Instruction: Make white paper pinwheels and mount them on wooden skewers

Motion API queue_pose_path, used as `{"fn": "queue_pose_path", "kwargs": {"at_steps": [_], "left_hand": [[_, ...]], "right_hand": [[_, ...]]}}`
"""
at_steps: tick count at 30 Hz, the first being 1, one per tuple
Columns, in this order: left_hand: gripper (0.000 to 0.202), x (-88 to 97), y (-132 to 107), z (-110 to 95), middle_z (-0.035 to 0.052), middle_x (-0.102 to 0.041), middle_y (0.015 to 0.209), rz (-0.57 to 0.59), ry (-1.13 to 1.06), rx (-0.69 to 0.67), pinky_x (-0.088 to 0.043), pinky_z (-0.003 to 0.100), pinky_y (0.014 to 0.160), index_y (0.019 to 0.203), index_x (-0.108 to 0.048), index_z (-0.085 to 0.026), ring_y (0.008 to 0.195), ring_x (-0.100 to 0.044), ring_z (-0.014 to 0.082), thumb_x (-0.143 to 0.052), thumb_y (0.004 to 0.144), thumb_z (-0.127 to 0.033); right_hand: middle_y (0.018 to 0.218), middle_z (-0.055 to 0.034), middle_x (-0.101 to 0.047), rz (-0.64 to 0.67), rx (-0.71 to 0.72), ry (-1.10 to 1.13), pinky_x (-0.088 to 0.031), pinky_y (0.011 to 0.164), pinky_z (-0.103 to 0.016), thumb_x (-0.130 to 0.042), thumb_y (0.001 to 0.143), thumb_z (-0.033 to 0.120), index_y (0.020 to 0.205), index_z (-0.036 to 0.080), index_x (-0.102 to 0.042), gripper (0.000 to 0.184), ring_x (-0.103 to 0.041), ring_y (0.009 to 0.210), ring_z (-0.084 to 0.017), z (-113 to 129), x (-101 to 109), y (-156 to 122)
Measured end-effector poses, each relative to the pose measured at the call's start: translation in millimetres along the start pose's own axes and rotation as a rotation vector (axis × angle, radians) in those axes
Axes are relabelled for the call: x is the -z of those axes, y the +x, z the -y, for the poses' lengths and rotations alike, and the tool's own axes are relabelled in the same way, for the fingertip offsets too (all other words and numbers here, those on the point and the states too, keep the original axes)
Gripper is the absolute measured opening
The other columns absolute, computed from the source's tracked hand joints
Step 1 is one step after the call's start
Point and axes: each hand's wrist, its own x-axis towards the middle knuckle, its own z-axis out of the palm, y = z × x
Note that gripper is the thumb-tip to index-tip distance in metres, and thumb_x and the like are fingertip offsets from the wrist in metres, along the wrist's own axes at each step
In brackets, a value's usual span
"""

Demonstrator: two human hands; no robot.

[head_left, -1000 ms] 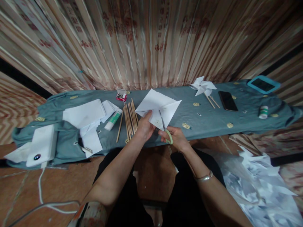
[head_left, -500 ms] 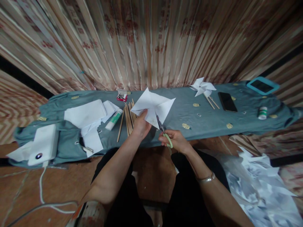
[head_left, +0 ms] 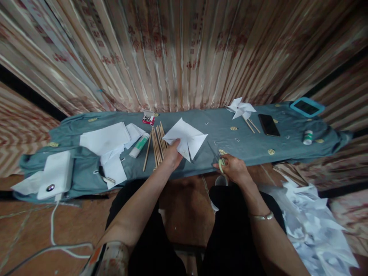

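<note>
A square sheet of white paper [head_left: 188, 132] with slits cut in from its corners is gripped at its left edge by my left hand [head_left: 173, 155], thumb on top. One slit runs up from the near corner. In my right hand [head_left: 234, 168] is a pair of scissors [head_left: 221, 164] with light green handles; the blades point up and left, apart from the paper. Thin wooden sticks [head_left: 156, 145] lie just left of the paper. Beside them rests a green and white glue stick [head_left: 140, 145]. A small red and white box [head_left: 148, 118] of small items stands open behind.
White sheets [head_left: 105, 136] and a white device [head_left: 56, 172] with a cable are at left. At right lie a paper pinwheel [head_left: 241, 109], a black phone [head_left: 268, 125], a blue-framed tablet [head_left: 307, 107] and a white-green tube [head_left: 308, 137]. Paper pieces [head_left: 313, 222] fill a bag on the floor.
My right hand has drawn the scissors out of the paper and moved right, towards me. The paper in my left hand has dropped slightly, its near-corner slit now showing.
</note>
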Motion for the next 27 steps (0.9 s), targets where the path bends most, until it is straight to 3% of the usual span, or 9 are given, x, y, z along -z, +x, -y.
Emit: {"fn": "queue_pose_path", "kwargs": {"at_steps": [7, 12, 16, 22, 27], "left_hand": [[0.012, -9.9, 3.7, 25.4, 0.002, -0.069, 0.07, 0.033, 0.172, 0.11, -0.058, 0.034, 0.074, 0.091, -0.062, -0.012, 0.066, -0.067, 0.0169, -0.057, 0.081, -0.01], [0.014, -19.2, 16.9, 43.6, 0.0041, -0.07, 0.074, 0.097, 0.265, 0.167, -0.057, 0.038, 0.078, 0.087, -0.063, -0.012, 0.074, -0.069, 0.0203, -0.065, 0.073, -0.011], [0.025, -15.9, 21.5, 46.7, 0.0065, -0.073, 0.082, 0.138, 0.298, 0.161, -0.053, 0.039, 0.085, 0.087, -0.065, -0.012, 0.086, -0.069, 0.0233, -0.075, 0.064, -0.014], [0.039, -4.7, 18.9, 31.1, 0.0086, -0.073, 0.096, 0.243, 0.423, 0.056, -0.046, 0.041, 0.097, 0.09, -0.069, -0.012, 0.1, -0.065, 0.0256, -0.083, 0.058, -0.029], [0.057, 9.2, 32.2, 18.5, 0.01, -0.068, 0.115, 0.174, 0.678, -0.15, -0.044, 0.043, 0.101, 0.124, -0.059, -0.016, 0.112, -0.061, 0.0252, -0.073, 0.07, -0.031]], "right_hand": [[0.1, -0.0236, -0.072, 0.072, -0.128, -0.207, -0.05, 0.08, -0.038, -0.058, 0.086, 0.044, 0.107, 0.008, -0.064, 0.042, -0.068, 0.1, -0.037, 0.2, 24.4, 35.0], [0.106, -0.0281, -0.069, 0.056, -0.113, -0.23, -0.05, 0.086, -0.042, -0.059, 0.085, 0.04, 0.109, 0.004, -0.063, 0.043, -0.066, 0.104, -0.039, 3.2, 28.4, 67.3], [0.104, -0.0285, -0.069, 0.034, -0.093, -0.234, -0.05, 0.086, -0.044, -0.057, 0.086, 0.038, 0.111, 0.003, -0.061, 0.043, -0.067, 0.102, -0.039, 6.8, 24.2, 79.6], [0.096, -0.0243, -0.072, -0.032, -0.069, -0.228, -0.05, 0.078, -0.041, -0.055, 0.087, 0.039, 0.109, 0.008, -0.061, 0.038, -0.069, 0.093, -0.038, 1.3, 17.3, 75.2], [0.09, -0.0192, -0.073, -0.062, -0.051, -0.235, -0.049, 0.073, -0.036, -0.057, 0.086, 0.039, 0.109, 0.011, -0.06, 0.036, -0.07, 0.089, -0.034, -9.1, 16.8, 72.4]]}}
